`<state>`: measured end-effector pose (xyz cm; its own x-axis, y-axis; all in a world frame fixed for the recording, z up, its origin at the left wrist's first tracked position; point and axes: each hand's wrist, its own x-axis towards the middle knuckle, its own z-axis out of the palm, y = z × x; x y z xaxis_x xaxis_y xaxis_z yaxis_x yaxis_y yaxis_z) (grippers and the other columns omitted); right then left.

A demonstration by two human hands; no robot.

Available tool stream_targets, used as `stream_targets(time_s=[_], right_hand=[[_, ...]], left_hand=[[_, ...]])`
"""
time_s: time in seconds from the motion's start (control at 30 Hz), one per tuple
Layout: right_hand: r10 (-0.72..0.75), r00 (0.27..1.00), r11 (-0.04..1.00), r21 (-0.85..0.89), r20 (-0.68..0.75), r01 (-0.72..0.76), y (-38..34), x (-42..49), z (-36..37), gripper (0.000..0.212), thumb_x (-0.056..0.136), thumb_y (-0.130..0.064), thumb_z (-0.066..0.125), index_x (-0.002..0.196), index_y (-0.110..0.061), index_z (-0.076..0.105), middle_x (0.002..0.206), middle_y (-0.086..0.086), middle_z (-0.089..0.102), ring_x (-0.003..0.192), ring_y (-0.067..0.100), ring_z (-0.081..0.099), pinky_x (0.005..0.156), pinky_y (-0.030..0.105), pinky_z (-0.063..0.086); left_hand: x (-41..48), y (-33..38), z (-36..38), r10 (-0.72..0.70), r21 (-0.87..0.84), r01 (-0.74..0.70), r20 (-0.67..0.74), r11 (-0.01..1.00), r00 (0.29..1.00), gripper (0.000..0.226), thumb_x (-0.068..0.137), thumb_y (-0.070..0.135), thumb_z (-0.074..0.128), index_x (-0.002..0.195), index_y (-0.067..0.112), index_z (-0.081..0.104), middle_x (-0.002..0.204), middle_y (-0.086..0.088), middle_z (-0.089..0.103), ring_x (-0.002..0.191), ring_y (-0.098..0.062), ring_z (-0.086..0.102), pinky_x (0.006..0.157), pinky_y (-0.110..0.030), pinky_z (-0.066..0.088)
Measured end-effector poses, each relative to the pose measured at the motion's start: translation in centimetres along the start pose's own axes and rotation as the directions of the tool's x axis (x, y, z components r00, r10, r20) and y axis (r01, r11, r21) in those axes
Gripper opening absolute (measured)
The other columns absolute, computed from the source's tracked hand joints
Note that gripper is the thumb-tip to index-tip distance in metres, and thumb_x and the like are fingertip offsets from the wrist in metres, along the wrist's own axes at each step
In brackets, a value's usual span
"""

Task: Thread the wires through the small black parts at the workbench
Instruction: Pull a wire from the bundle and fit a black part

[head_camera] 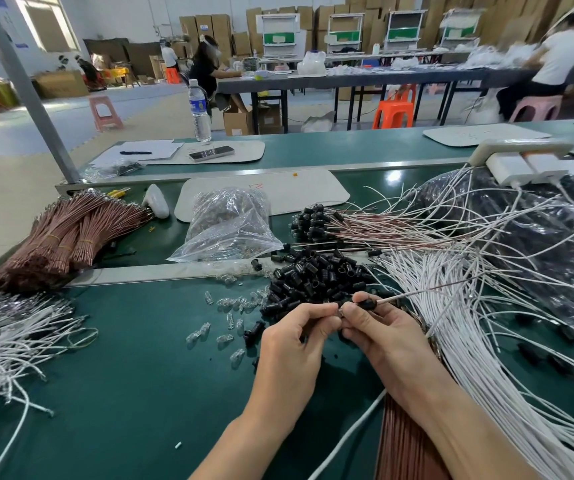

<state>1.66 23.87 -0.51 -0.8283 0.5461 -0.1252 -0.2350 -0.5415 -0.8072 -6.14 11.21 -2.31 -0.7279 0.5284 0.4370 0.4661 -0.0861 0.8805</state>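
Over the table [122, 375], near the heap of black parts [316, 275], one black part [368, 304] sits on a wire [406, 294], pinched by the right hand [382, 336], while the left hand [292, 337], fingers curled, pinches the wire's end beside it.

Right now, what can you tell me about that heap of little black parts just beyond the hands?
The heap of black parts is a loose mound of short little tubes, glossy like plastic, hollow ends facing every way. It lies on the green bench, spilling over a pale strip, with strays around it. White wires run along its right edge; small clear bulbs lie at its left.
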Motion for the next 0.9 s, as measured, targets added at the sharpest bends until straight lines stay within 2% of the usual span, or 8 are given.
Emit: stream_targets(time_s=[0.27, 0.53, 0.77, 0.9], right_hand=[[0.032, 0.999, 0.999, -0.009, -0.01, -0.033, -0.08, 0.01, -0.05, 0.031, 0.063, -0.008, 0.078, 0.093, -0.008, 0.07, 0.076, 0.011, 0.073, 0.065, 0.015, 0.072, 0.059, 0.02, 0.058], [0.037, 0.999, 0.999, -0.027, -0.003, -0.037, -0.19, -0.13, 0.01, 0.022, 0.054, -0.017, 0.085, 0.076, -0.02, 0.083, 0.08, 0.009, 0.075, 0.07, 0.014, 0.073, 0.061, 0.019, 0.058], [0.079, 0.996, 0.997, -0.014, 0.047, -0.078, -0.71, -0.36, -0.02, 0.031, 0.063, -0.026, 0.085, 0.091, -0.014, 0.083, 0.094, 0.014, 0.078, 0.083, 0.017, 0.077, 0.066, 0.019, 0.059], [0.082, 0.994, 0.996, -0.031, 0.075, -0.08, -0.82, -0.48, 0.0, 0.032, 0.064, -0.022, 0.085, 0.095, -0.016, 0.083, 0.094, 0.013, 0.078, 0.08, 0.015, 0.076, 0.065, 0.02, 0.059]], left_hand=[[-0.06, -0.15, -0.08, -0.011, 0.005, 0.011, 0.01, 1.0, 1.0, 0.026, 0.094, 0.018, 0.07, 0.105, 0.043, 0.07, 0.1, 0.02, 0.075, 0.098, -0.004, 0.072, 0.087, -0.026, 0.057], [-0.04, -0.54, -0.01, 0.012, 0.021, -0.012, -0.003, 1.0, 1.0, 0.017, 0.092, 0.018, 0.073, 0.107, 0.026, 0.075, 0.099, 0.019, 0.076, 0.098, -0.002, 0.072, 0.086, -0.021, 0.055], [0.05, -0.17, 0.03, 0.121, 0.128, -0.117, -0.022, 0.985, 0.992, 0.015, 0.098, 0.036, 0.062, 0.112, 0.036, 0.066, 0.104, 0.023, 0.07, 0.099, -0.003, 0.069, 0.083, -0.014, 0.051], [0.02, 0.0, -0.06, 0.127, 0.119, -0.122, -0.036, 0.985, 0.991, 0.015, 0.099, 0.039, 0.058, 0.112, 0.046, 0.062, 0.103, 0.021, 0.069, 0.097, -0.005, 0.069, 0.081, -0.016, 0.052]])
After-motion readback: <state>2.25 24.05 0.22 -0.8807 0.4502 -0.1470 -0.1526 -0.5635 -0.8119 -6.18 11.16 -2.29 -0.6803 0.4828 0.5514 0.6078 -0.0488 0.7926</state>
